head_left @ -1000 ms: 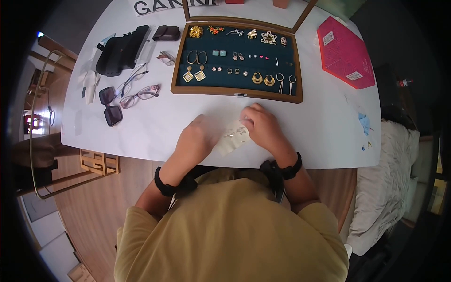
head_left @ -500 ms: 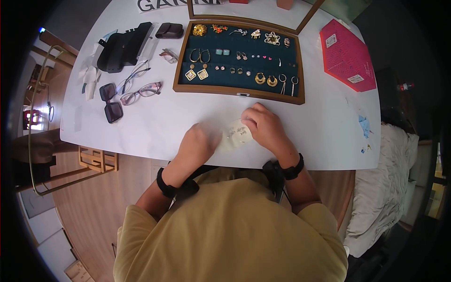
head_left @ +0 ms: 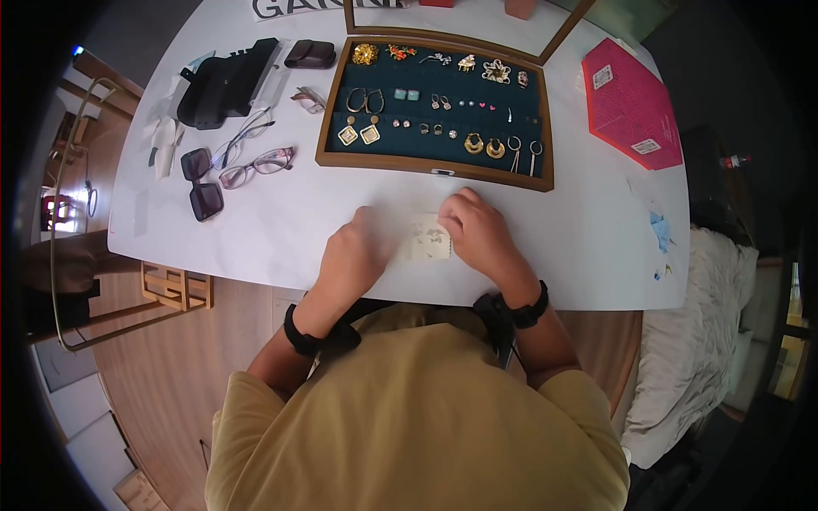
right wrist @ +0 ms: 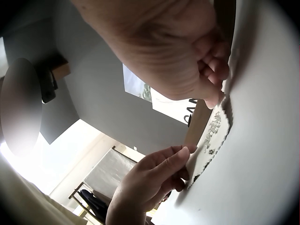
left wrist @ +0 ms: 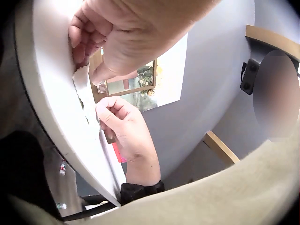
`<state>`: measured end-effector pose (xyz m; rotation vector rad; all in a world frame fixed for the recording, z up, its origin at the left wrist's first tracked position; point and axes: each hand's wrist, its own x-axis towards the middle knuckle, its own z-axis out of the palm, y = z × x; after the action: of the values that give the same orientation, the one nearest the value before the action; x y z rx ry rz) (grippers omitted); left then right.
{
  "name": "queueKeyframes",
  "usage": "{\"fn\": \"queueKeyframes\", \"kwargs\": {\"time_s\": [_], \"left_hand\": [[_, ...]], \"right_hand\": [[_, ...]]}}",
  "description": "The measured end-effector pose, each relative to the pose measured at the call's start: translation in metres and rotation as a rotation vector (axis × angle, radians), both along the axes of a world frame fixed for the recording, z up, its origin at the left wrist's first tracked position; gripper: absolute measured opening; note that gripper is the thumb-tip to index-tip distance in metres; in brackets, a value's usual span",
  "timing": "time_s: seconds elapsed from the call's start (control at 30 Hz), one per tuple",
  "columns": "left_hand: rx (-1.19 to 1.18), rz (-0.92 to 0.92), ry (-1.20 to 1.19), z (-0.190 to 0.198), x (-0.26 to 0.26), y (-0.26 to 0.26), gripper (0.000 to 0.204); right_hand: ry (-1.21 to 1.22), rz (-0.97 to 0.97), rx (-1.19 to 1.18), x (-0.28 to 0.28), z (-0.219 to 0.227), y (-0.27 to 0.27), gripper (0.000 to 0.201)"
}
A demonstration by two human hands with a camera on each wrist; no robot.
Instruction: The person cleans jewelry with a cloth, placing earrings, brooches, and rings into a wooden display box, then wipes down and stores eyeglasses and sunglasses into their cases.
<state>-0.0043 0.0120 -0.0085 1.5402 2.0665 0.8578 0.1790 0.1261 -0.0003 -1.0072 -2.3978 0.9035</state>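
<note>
A small cream cloth [head_left: 430,237] with zigzag edges and several tiny shiny pieces on it lies between the hands, just above the white table. My left hand [head_left: 352,260] pinches one side of it; in the right wrist view that hand [right wrist: 152,180] has thumb and fingers on the cloth's near end. The other end is pinched by my right hand [head_left: 484,232], its fingers curled. In the right wrist view the metallic bits sit along the middle of the cloth [right wrist: 212,136]. The left wrist view shows the cloth [left wrist: 83,89] stretched between both hands.
Beyond the hands stands an open wooden jewelry case [head_left: 434,171] with earrings and brooches. Sunglasses [head_left: 204,200], eyeglasses [head_left: 257,168] and a black case [head_left: 223,89] lie at the left. A pink box [head_left: 630,102] is at the right, with blue scraps [head_left: 659,232] below it.
The cloth has turned from a slant to nearly upright in the head view, and its pieces show more flatly. Both hands keep their pinch. The surroundings have shifted slightly in view.
</note>
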Motion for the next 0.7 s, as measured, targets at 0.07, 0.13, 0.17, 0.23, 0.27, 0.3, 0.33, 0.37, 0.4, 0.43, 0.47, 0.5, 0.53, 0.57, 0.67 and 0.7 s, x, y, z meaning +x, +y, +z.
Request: {"fn": "queueKeyframes", "kwargs": {"time_s": [0.07,0.13,0.17,0.23,0.27,0.3,0.33,0.37,0.4,0.43,0.47,0.5,0.53,0.57,0.67,0.7], "left_hand": [[-0.012,0.01,0.008,0.001,0.0,-0.004,0.036],[-0.02,0.02,0.006,0.0,-0.001,-0.006,0.035],[-0.023,0.027,0.002,0.0,-0.002,-0.007,0.033],[-0.022,0.029,-0.033,0.0,-0.004,-0.007,0.028],[-0.021,0.023,-0.065,0.001,-0.005,-0.005,0.025],[-0.018,0.015,-0.097,0.002,-0.005,-0.004,0.021],[0.024,-0.018,-0.122,0.002,-0.004,-0.001,0.019],[0.066,-0.054,-0.147,0.003,-0.002,0.003,0.016],[0.109,-0.09,-0.171,0.004,0.001,0.007,0.014],[0.142,-0.131,-0.149,0.004,0.004,0.01,0.013],[0.174,-0.171,-0.127,0.005,0.008,0.013,0.013],[0.206,-0.21,-0.105,0.005,0.012,0.016,0.013],[0.208,-0.22,-0.121,0.006,0.017,0.018,0.013],[0.211,-0.231,-0.137,0.006,0.022,0.02,0.013],[0.253,-0.247,-0.182,0.002,0.036,0.026,0.014],[0.272,-0.269,-0.156,-0.001,0.039,0.028,0.014]], "right_hand": [[0.006,0.049,0.0,0.0,0.005,-0.002,0.003],[0.021,0.057,0.007,0.002,0.005,-0.004,0.003],[0.035,0.042,0.015,0.004,0.003,-0.005,0.003],[0.038,0.022,0.006,0.007,0.003,-0.005,0.004],[0.028,0.014,-0.011,0.011,0.004,-0.005,0.005],[0.016,0.004,-0.029,0.013,0.005,-0.005,0.006],[0.02,0.011,-0.046,0.015,0.003,-0.006,0.007],[0.023,0.014,-0.063,0.017,0.001,-0.007,0.007],[0.027,0.017,-0.078,0.018,-0.001,-0.008,0.008],[0.03,0.014,-0.075,0.019,-0.002,-0.009,0.008],[0.033,0.013,-0.072,0.019,-0.003,-0.009,0.009],[0.036,0.012,-0.07,0.019,-0.004,-0.01,0.009],[0.03,0.008,-0.071,0.019,-0.004,-0.011,0.01],[0.024,0.003,-0.071,0.019,-0.004,-0.011,0.011],[0.041,-0.004,-0.045,0.02,-0.006,-0.012,0.013],[0.051,-0.006,-0.032,0.02,-0.007,-0.012,0.014]]}}
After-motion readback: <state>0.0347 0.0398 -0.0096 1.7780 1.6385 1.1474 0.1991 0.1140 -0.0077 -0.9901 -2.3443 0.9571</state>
